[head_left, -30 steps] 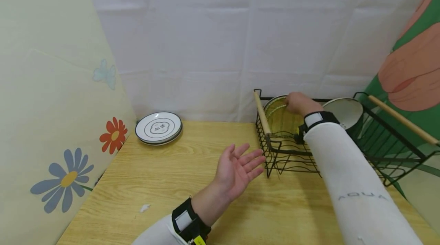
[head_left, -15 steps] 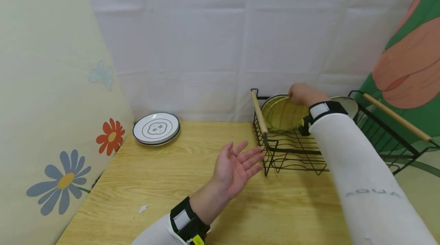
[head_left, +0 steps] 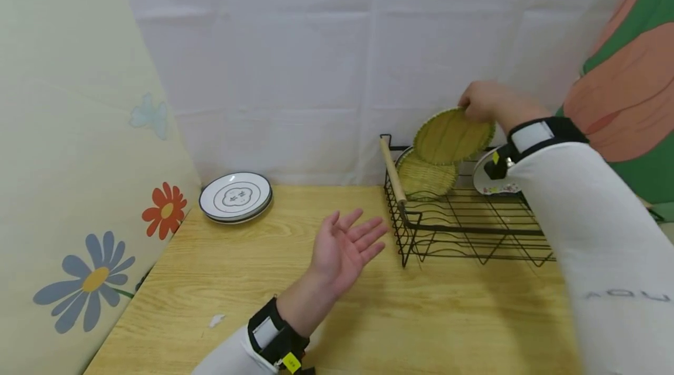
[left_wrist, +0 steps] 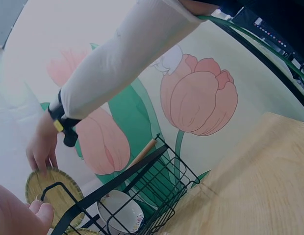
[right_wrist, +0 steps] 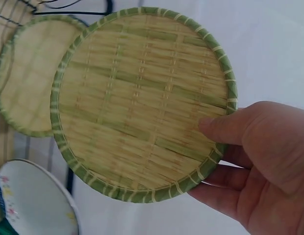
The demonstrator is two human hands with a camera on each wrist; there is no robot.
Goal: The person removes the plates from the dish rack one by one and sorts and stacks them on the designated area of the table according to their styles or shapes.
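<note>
A round woven bamboo tray (right_wrist: 142, 103) with a green-bound rim is pinched at its edge by my right hand (head_left: 492, 103), thumb on the front face and fingers behind. It hangs tilted above the black wire dish rack (head_left: 463, 229). A second woven bamboo tray (head_left: 426, 179) leans inside the rack's left end, partly covered by the held one. Farther right in the rack stands a white bowl (left_wrist: 120, 210) with a floral edge, partly hidden by my right wrist. My left hand (head_left: 342, 252) is held palm up with fingers extended, left of the rack, holding nothing.
Stacked white plates (head_left: 235, 196) with dark rims lie at the table's back left. The rack has a wooden handle (head_left: 392, 170) at its left end. A small white scrap (head_left: 216, 320) lies on the wooden table (head_left: 284, 211). A white cloth (head_left: 284, 59) hangs behind.
My right hand has lifted one woven bamboo tray up and to the right, uncovering the second one in the rack. My left hand has barely moved.
</note>
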